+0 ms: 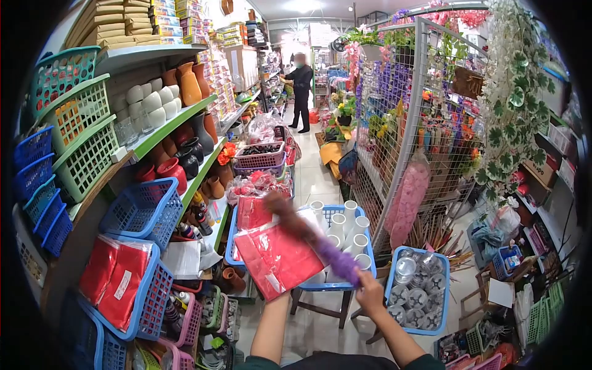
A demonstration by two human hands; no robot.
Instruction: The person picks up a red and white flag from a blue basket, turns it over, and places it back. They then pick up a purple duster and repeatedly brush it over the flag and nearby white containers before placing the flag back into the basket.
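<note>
My right hand grips the purple handle of a duster, whose blurred brown head reaches up-left over the red packets. My left hand is mostly hidden behind a red plastic packet that it holds up by its lower edge; only the forearm shows. Both are over a blue basket holding white cups on a small stool.
Shelves on the left carry clay vases, white pots and several baskets. A blue basket of red packets hangs low left. A wire rack with artificial flowers stands right. A blue bin of clear containers sits beside me. A person stands down the aisle.
</note>
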